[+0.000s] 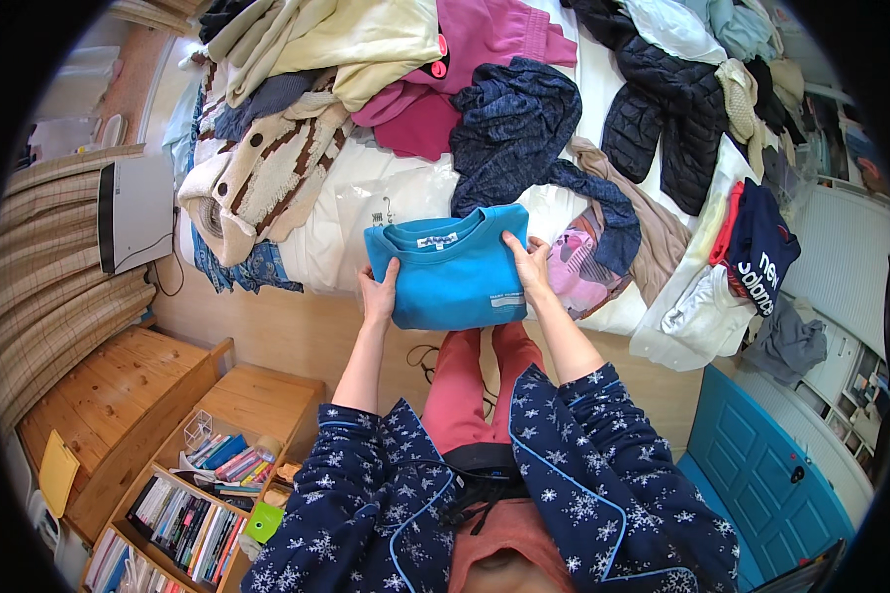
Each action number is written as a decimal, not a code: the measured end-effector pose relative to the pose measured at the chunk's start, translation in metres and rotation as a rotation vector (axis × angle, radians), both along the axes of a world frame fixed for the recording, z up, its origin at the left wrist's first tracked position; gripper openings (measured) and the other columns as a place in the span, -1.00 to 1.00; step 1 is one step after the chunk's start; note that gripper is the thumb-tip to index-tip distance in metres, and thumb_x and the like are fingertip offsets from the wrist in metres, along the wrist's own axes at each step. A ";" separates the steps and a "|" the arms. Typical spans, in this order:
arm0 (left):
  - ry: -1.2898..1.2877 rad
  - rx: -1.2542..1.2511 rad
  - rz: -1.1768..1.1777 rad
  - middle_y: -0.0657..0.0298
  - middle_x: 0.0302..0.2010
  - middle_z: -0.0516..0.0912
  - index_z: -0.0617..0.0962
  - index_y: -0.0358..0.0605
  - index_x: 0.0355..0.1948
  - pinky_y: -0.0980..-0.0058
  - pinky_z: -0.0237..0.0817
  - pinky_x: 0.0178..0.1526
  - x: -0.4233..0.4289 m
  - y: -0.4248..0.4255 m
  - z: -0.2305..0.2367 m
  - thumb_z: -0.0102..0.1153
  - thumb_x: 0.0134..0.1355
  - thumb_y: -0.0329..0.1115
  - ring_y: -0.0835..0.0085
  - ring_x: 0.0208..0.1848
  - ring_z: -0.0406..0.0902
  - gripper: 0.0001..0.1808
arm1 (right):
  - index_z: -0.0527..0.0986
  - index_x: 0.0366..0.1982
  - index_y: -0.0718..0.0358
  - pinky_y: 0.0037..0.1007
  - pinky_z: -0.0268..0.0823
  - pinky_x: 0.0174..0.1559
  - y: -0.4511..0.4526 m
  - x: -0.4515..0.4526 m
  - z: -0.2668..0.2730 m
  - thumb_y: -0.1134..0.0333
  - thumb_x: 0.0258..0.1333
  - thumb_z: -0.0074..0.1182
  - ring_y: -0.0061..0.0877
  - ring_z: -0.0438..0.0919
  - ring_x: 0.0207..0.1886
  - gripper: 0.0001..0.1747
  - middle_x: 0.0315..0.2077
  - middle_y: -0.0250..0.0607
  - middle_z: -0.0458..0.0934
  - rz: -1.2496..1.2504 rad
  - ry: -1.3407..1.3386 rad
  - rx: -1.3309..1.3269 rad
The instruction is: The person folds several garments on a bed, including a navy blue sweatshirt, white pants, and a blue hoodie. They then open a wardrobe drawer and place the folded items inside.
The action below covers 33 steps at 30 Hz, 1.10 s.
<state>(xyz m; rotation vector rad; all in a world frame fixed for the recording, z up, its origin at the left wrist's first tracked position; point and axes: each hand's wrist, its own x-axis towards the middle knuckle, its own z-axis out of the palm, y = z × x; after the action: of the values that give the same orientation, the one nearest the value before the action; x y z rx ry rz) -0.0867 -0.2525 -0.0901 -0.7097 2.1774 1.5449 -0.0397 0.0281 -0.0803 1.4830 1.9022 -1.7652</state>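
Note:
A folded blue sweatshirt [452, 289] is held up in front of me, its round neckline at the top and a label inside the collar. My left hand [380, 295] grips its left edge, thumb on the front. On the opposite edge my right hand [528, 267] pinches the fabric, thumb also in front. Just behind it, a clear plastic bag [397, 194] with printed characters lies on the white bed sheet [308, 259]. A dark blue heathered garment [515, 126] lies crumpled beyond the sweatshirt, and a pink printed garment [582, 256] sits beside my right hand.
Clothes cover the bed: a cream-and-brown fleece jacket [282, 178], pink trousers [489, 37], a black quilted garment [656, 111] and a navy printed top [764, 237]. Bookshelves [185, 526] and a wooden chest [119, 400] stand at lower left. A blue panelled door [771, 459] is at lower right.

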 end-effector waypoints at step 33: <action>-0.197 0.696 -0.887 0.05 0.20 0.50 0.36 -0.30 0.29 0.30 0.35 0.20 0.053 0.307 0.247 0.17 0.33 0.02 0.26 0.18 0.48 -0.29 | 0.38 0.19 0.30 -0.24 0.41 0.15 0.198 0.265 0.248 -0.03 0.27 0.12 -0.36 0.54 0.08 -0.35 0.08 -0.12 0.53 -0.630 0.898 -0.589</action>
<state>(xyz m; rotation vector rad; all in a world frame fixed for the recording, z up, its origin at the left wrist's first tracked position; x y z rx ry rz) -0.0334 0.0549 0.1571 0.2929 1.3248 1.4570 0.2250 0.2264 0.1680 1.1999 0.8943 -3.3080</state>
